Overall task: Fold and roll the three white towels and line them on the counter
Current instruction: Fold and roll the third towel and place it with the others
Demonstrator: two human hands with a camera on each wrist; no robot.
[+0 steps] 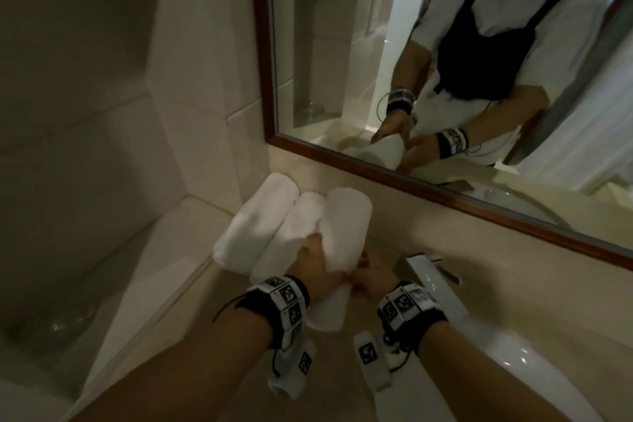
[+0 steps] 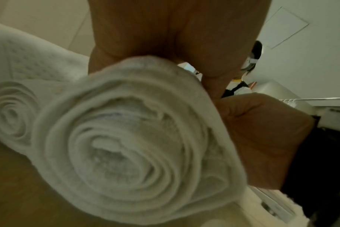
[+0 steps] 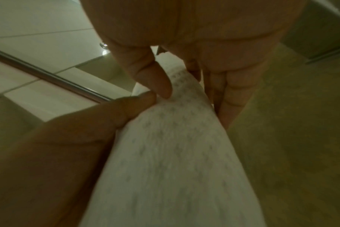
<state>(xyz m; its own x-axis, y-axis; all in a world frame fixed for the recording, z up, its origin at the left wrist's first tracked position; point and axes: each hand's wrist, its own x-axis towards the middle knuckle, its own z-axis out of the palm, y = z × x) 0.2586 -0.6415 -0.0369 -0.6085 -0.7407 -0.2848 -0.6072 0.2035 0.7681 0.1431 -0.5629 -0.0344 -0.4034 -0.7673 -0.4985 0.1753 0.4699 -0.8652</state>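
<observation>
Three rolled white towels lie together on the beige counter [image 1: 342, 380] by the wall corner. The left roll [image 1: 257, 219] and the middle roll [image 1: 294, 233] rest side by side, touching. Both hands hold the third roll [image 1: 346, 223], which lies against the middle one with its far end toward the mirror. My left hand [image 1: 320, 250] grips its near part from the left, and my right hand [image 1: 368, 265] grips it from the right. The left wrist view shows this roll's spiral end [image 2: 126, 145] and another roll's end [image 2: 10, 110]. In the right wrist view my thumb [image 3: 157, 79] and fingers [image 3: 229, 98] clasp the towel [image 3: 175, 153].
A wood-framed mirror [image 1: 411, 178] runs along the back of the counter. A chrome faucet [image 1: 428, 267] and a white sink basin [image 1: 513, 356] sit just right of my hands. A bathtub [image 1: 51, 319] lies below the counter's left edge, under tiled walls.
</observation>
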